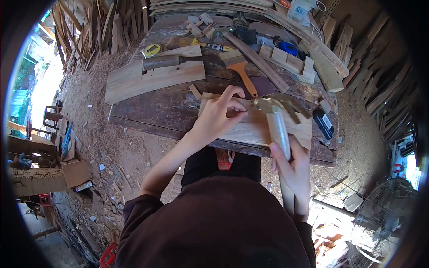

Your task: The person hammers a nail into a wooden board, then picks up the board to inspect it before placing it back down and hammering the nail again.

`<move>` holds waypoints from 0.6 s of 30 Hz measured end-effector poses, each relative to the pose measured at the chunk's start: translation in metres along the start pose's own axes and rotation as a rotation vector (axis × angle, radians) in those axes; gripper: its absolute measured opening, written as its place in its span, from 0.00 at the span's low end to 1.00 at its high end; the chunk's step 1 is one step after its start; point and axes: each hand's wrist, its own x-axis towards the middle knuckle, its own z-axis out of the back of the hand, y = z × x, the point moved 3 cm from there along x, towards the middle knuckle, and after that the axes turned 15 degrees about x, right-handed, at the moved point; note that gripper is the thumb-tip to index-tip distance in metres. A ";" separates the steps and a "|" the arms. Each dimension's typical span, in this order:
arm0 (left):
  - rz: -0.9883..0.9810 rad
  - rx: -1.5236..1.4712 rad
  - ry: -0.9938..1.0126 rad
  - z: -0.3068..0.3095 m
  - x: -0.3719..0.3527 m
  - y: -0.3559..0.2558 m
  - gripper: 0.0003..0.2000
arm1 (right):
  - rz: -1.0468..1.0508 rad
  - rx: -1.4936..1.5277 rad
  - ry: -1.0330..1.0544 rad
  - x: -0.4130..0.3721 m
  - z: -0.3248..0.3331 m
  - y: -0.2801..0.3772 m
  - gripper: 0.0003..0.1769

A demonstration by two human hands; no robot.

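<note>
My right hand is wrapped round the pale handle of a claw hammer, raised over the right part of a flat wooden board. The metal hammer head is near the far edge of the board, to the right of my left hand. My left hand is over the board's left part, its fingers curled and thumb and fingertips brought close together. Whatever is between those fingertips is too small to make out. A wide brush with an orange handle lies just beyond the board.
On the worktable lie a tape measure, a wooden mallet, a curved plank, a long strip, wood blocks and a black box-shaped thing. A fan stands at the right.
</note>
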 end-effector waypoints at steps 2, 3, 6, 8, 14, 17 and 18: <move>-0.002 -0.028 -0.004 0.001 0.000 -0.001 0.22 | -0.058 -0.041 0.055 0.002 0.000 -0.008 0.10; -0.003 -0.028 -0.009 0.000 0.000 -0.001 0.22 | -0.118 -0.082 0.105 0.003 0.000 -0.011 0.10; -0.010 -0.043 -0.024 -0.001 0.000 0.001 0.22 | -0.076 -0.059 0.060 0.001 0.002 0.003 0.10; -0.036 -0.018 -0.018 0.000 0.000 0.000 0.21 | -0.039 0.036 0.005 -0.002 0.003 0.003 0.10; -0.041 -0.045 -0.028 -0.003 0.000 0.003 0.21 | -0.162 -0.119 0.113 0.001 0.005 -0.001 0.10; -0.036 -0.048 -0.020 0.000 0.000 0.000 0.21 | -0.044 -0.031 0.051 -0.004 0.006 0.008 0.10; -0.036 -0.048 -0.018 -0.001 0.000 0.000 0.21 | -0.045 -0.030 0.050 -0.004 0.004 0.007 0.10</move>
